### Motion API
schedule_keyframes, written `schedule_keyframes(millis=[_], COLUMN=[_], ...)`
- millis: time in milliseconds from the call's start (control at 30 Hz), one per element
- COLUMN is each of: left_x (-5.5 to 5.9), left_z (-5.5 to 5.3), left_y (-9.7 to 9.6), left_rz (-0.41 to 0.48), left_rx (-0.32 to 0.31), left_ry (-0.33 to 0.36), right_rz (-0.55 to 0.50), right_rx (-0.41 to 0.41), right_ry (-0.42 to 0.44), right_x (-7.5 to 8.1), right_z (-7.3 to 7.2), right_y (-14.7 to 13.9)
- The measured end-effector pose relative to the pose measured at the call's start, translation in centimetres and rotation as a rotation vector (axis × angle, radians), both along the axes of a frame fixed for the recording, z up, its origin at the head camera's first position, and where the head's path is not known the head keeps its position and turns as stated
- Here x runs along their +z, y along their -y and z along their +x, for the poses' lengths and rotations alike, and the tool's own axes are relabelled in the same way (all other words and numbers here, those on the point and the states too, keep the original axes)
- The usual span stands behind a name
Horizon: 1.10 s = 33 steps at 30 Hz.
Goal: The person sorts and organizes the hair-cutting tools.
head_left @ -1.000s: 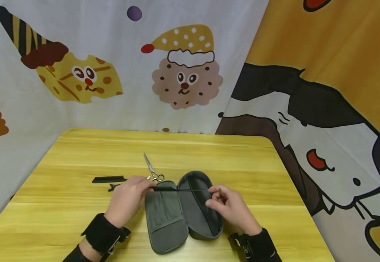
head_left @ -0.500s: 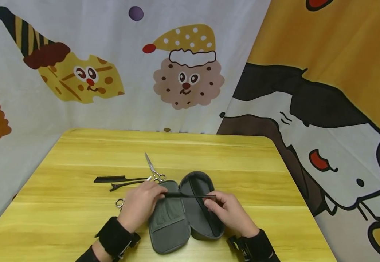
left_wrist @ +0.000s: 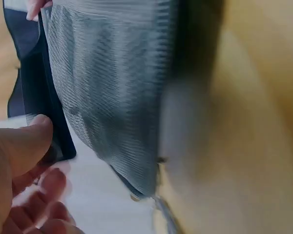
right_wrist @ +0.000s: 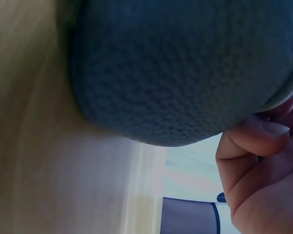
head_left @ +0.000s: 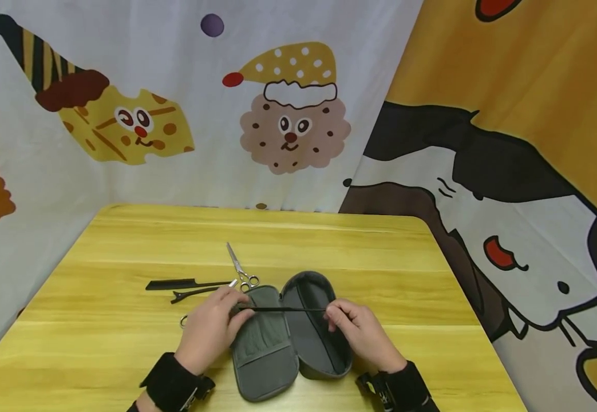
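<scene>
Stretched level between my two hands is a slim black tail comb [head_left: 290, 309]. My left hand [head_left: 208, 329] pinches its wider end, with the thumb on the comb [left_wrist: 36, 97] in the left wrist view. At the thin tail, the thumb and fingers of my right hand [head_left: 365, 332] grip the other end. Directly below lies an unzipped grey case [head_left: 264, 375], its pocketed flap on the left and its hollow half on the right. In the right wrist view the pebbled outer wall of the case [right_wrist: 180, 73] hides part of the right fingers.
Beyond my left hand lie a second black tail comb [head_left: 172, 284], a long black hair clip [head_left: 190, 295] and silver scissors [head_left: 237, 266]. A metal finger ring [head_left: 183, 321] shows beside that hand, the rest hidden. A printed curtain [head_left: 174, 183] hangs behind the wooden table [head_left: 380, 252].
Both hands have come nearer to me with the comb, which now sits lower over the case. It has turned to show a thinner edge. The case stays in place.
</scene>
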<state>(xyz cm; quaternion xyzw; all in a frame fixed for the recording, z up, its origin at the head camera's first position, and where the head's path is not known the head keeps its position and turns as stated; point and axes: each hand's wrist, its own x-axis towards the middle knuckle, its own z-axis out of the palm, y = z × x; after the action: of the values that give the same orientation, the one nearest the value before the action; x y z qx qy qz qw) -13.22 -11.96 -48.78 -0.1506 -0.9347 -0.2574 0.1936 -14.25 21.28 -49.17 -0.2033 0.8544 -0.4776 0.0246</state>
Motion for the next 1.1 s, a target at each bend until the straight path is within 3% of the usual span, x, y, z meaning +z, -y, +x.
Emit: schedule_keyframes(millis=[167,300,367,567,700,833,967,1100], left_x=[-0.8,-1.3,-1.7,-2.3,-2.6,-2.9,-3.4,-4.1], left_z=[0.8,1.2,1.2,0.7,-0.1,-0.5,-0.5,-0.7], left_y=[0.8,0.9,0.8,1.1,1.7,2.3,2.7,2.9], left_rz=[0.125,0.229,0.280,0.491,0.751,1.003,1.068,1.055], left_rx=[0.097,0.093,0.086,0.086,0.079,0.002,-0.091,-0.138], left_ry=[0.261,0.479,0.547,0.659,0.768,0.873,0.931,0.916], right_rz=[-0.017,-0.023,-0.023,-0.018,-0.018,-0.019,-0.030,-0.031], right_rx=[-0.049,-0.060,-0.064,-0.101,-0.114,-0.111,-0.103,-0.119], right_ry=[0.057,0.059,0.058,0.084,0.093,0.089,0.095,0.104], right_x=[0.1,0.2,0.1,-0.1,-0.3,-0.4,-0.5,-0.5], right_z=[0.0,0.0,-0.1,-0.3,-0.3,-0.4,-0.4,-0.5], right_y=[-0.1,-0.2,-0.2,-0.2,-0.2,-0.2,-0.2,-0.1])
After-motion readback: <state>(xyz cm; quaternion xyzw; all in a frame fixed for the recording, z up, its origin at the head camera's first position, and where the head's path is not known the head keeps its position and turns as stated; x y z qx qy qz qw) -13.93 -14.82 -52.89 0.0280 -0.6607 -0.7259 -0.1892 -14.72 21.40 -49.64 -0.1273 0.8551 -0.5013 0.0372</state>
